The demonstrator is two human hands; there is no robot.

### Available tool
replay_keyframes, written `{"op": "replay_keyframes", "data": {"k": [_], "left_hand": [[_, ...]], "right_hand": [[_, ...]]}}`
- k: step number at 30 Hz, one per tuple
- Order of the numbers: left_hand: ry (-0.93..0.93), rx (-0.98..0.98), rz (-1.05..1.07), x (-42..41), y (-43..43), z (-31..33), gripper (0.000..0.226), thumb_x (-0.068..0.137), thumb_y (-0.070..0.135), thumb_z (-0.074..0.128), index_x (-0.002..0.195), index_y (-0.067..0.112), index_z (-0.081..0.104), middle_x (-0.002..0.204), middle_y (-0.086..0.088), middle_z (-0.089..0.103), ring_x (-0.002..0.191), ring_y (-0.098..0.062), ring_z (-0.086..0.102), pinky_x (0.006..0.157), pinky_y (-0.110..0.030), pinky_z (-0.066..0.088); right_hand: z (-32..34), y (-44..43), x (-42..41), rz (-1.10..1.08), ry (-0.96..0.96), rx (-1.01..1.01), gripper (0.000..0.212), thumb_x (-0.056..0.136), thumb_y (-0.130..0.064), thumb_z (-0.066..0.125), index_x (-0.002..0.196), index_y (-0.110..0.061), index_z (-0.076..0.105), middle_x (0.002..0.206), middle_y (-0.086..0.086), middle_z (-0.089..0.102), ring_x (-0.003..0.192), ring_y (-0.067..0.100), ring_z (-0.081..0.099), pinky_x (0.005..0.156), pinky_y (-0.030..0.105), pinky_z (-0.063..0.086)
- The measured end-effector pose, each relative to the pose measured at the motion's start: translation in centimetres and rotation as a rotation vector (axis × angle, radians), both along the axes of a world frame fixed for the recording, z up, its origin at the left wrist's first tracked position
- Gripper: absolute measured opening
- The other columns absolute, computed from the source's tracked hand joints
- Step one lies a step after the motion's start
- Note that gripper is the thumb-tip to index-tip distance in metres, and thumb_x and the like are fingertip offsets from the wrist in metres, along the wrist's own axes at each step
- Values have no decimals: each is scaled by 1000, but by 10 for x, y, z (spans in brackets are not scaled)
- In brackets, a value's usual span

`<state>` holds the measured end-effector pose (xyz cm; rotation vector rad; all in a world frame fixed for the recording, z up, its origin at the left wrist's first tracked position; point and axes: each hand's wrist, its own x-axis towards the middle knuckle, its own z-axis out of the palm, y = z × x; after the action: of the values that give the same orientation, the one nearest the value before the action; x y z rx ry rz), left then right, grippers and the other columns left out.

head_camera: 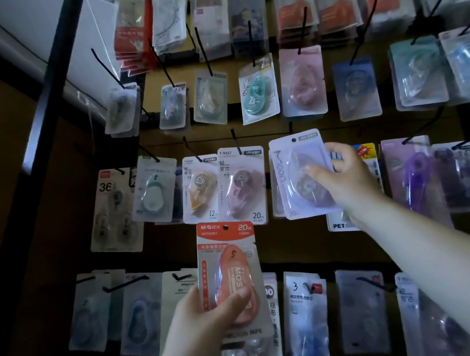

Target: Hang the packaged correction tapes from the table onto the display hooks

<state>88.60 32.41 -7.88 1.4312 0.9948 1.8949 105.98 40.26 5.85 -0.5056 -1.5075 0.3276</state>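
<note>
My right hand (343, 176) grips a pale lilac correction tape pack (294, 167) marked "Moon", held up against the display board in the third row. The pack's hang hole sits just below a black hook (290, 126). More packs hang directly behind it. My left hand (209, 320) holds an orange correction tape pack (230, 267) upright, lower and to the left, in front of the bottom row. The table is out of view.
The board carries several rows of hanging packs on black hooks: a brown "20m" pack (243, 185), an orange "12m" pack (199, 188), a mint one (257, 92), a purple one (414, 176). A dark shelf frame (48, 91) stands at left.
</note>
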Motion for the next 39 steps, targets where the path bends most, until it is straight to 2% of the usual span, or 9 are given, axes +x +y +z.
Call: {"op": "replay_keyframes", "data": {"k": [4, 10, 14, 17, 22, 29, 32, 36, 39], "left_hand": [[-16, -8, -21, 3, -4, 5, 43, 48, 23, 69, 88, 9, 61, 62, -4, 74, 54, -16, 71, 45, -21, 53], [9, 9, 45, 5, 0, 2, 26, 70, 11, 70, 94, 9, 60, 79, -11, 73, 68, -21, 71, 52, -23, 54], [14, 16, 49, 8, 3, 1, 24, 70, 10, 71, 92, 13, 61, 77, -8, 75, 69, -20, 72, 56, -24, 54], [25, 1, 45, 10, 4, -3, 28, 70, 11, 72, 95, 12, 60, 84, -10, 74, 76, -23, 72, 61, -27, 55], [-14, -9, 10, 11, 7, -7, 27, 71, 9, 71, 96, 12, 61, 83, -10, 74, 73, -23, 72, 61, -30, 55], [-2, -51, 8, 14, 12, -16, 28, 70, 11, 71, 95, 15, 58, 83, -7, 73, 71, -18, 72, 58, -24, 57], [28, -55, 15, 13, 13, -18, 30, 69, 12, 71, 96, 13, 58, 86, -9, 72, 73, -19, 71, 56, -21, 56], [25, -59, 21, 9, 12, -18, 28, 72, 12, 70, 96, 13, 57, 88, -11, 71, 76, -23, 71, 59, -25, 56], [25, -52, 29, 10, 9, -15, 25, 73, 13, 69, 94, 15, 56, 85, -8, 71, 73, -20, 70, 52, -21, 54]], "right_hand": [[9, 4, -3, -15, 45, 25, 46, 85, -19, 61, 128, -14, 42, 130, 7, 53, 115, 22, 53, 92, 32, 45], [15, 5, -7, 20, 93, 44, 45, 85, -17, 62, 126, -14, 44, 114, 3, 57, 99, 16, 57, 69, 17, 45], [18, 1, -6, 15, 130, 44, 46, 85, -17, 61, 128, -14, 43, 116, 2, 56, 103, 16, 57, 84, 27, 48], [23, 0, -3, -31, 107, 12, 48, 85, -20, 61, 129, -14, 43, 125, 4, 55, 108, 19, 56, 89, 31, 47], [26, -2, -4, -29, 85, -53, 49, 86, -24, 60, 130, -15, 42, 130, 7, 54, 114, 23, 55, 80, 28, 40], [29, -10, -3, -47, 63, -60, 48, 87, -26, 58, 131, -14, 42, 132, 5, 50, 98, 12, 44, 67, 20, 36], [31, -14, -1, -73, 44, -50, 47, 88, -27, 57, 130, -13, 43, 131, 4, 49, 95, 11, 41, 54, 14, 30], [33, -16, -1, -102, 19, -47, 46, 87, -27, 58, 129, -14, 45, 130, 6, 50, 96, 12, 43, 54, 14, 30], [34, -18, -2, -130, -9, -51, 45, 87, -25, 58, 128, -13, 46, 129, 6, 51, 96, 14, 45, 56, 19, 32]]}}
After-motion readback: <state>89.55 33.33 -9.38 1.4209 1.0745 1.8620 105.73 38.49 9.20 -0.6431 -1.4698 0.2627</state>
